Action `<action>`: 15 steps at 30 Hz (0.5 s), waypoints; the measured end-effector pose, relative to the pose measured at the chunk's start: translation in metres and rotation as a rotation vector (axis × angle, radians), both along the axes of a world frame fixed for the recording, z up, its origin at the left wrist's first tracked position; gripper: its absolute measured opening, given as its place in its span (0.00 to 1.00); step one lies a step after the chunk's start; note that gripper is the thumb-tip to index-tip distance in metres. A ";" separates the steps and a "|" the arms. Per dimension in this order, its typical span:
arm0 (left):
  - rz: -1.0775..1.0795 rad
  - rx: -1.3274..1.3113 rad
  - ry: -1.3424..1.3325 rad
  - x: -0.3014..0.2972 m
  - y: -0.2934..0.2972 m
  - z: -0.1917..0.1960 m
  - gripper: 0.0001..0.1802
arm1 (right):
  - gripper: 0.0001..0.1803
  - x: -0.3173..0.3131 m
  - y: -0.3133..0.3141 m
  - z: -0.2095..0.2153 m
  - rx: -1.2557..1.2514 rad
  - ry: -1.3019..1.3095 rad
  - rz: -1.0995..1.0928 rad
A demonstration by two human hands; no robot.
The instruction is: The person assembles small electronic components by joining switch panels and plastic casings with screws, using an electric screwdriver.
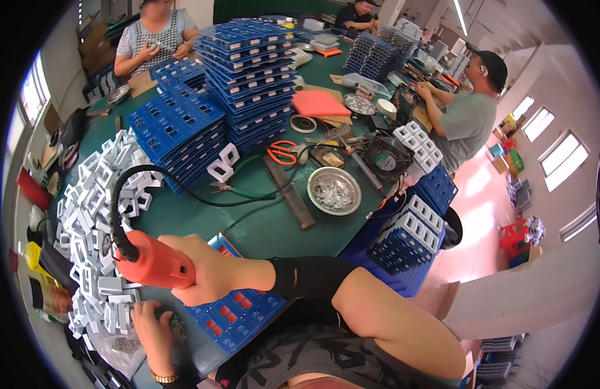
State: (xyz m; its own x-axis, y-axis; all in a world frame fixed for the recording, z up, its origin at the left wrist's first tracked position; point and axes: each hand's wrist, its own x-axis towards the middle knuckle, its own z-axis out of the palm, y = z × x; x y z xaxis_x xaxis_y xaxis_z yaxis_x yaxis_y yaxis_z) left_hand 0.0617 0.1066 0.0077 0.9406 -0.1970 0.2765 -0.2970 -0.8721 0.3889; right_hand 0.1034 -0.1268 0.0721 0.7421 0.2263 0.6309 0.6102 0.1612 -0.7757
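Inside the right hand [206,267]: orange-red power driver [158,260], pistol-like in hold, fingers wrapped tight round the near end of its casing. Tip not visible. Black cord [120,223] leaves the casing's far end, arching up and away from the grip.

Handling, by judgement: hard shell, moderate weight, smooth enough to slip in a damp palm; cord stiff, likely to tug sideways. Best hold: full fist round the body, well clear of the cord's root.

Below the grip: blue board panel [249,319] with red inserts, flat on the bench. Looks thin, stiff, light; take by bare edges.

Nearer the body, leftward: left hand [153,329] beside small metal pieces [177,329], fingers loosely curled; cannot tell whether it pinches one.
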 end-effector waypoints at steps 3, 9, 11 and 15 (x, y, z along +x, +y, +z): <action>-0.061 0.002 0.061 0.002 0.002 -0.007 0.11 | 0.18 0.001 -0.003 0.002 -0.079 0.009 0.047; -0.086 -0.031 0.065 -0.001 0.000 0.000 0.11 | 0.19 0.005 -0.004 -0.001 -0.010 0.044 0.070; -0.124 -0.065 0.058 -0.003 0.000 0.009 0.11 | 0.19 0.004 -0.009 -0.002 -0.002 0.031 0.079; -0.178 -0.049 0.104 -0.005 -0.003 0.015 0.10 | 0.19 0.008 -0.018 -0.007 -0.008 0.054 0.178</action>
State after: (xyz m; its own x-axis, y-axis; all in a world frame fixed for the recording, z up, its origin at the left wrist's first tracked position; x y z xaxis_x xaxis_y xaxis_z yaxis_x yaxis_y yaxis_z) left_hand 0.0570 0.1036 0.0226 0.9163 -0.3511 0.1929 -0.4004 -0.7886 0.4667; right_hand 0.1110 -0.1449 0.0651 0.7226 0.3620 0.5889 0.5300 0.2568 -0.8082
